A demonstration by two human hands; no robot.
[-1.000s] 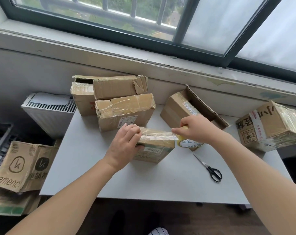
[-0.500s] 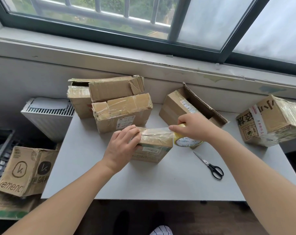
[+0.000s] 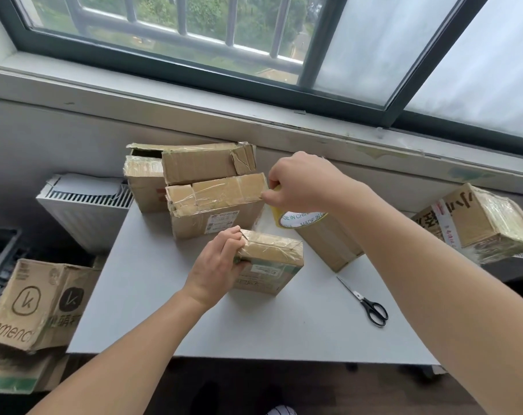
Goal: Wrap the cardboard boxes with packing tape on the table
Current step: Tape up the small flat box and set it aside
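A small flat cardboard box with tape across its top lies in the middle of the grey table. My left hand grips the box's left end. My right hand holds a roll of packing tape raised above and behind the box. A clear strip of tape runs from the roll down to the box top. Two taped boxes are stacked at the back left of the table.
Black-handled scissors lie on the table to the right of the small box. A brown box sits under my right forearm; another taped box rests at the far right. Printed cartons and a white radiator stand left of the table.
My right hand has lifted the tape roll up and back from the box's right end, drawing out a strip. My left hand moved from the box top to gripping its left end.
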